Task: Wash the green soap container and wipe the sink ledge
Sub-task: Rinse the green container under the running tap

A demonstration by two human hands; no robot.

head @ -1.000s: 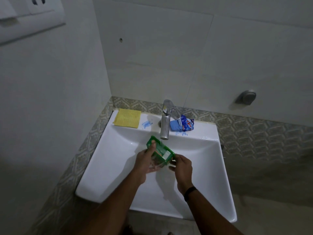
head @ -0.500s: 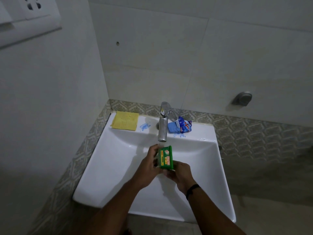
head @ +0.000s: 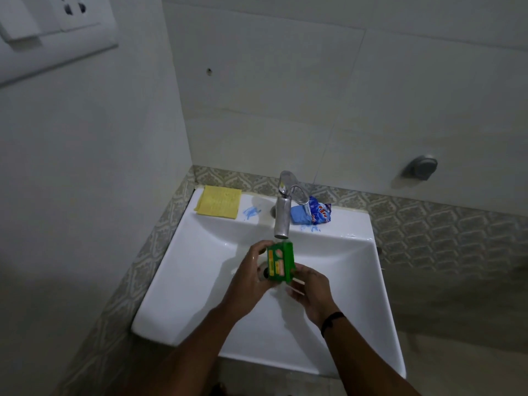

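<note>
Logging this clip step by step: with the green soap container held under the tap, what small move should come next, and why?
Probably turn the green plastic soap container in both hands, the left hand and the right hand, to rinse its other faces. It sits just below the chrome tap spout, over the white ceramic sink; only its labelled side shows.

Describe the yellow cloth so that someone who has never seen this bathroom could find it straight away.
Start at the white sink set in the corner of the tiled walls, and look along its back ledge to the left of the steel tap. The yellow cloth lies flat there in the far left corner. It is the only yellow thing on the ledge; the blue packet lies on the tap's other side.
</note>
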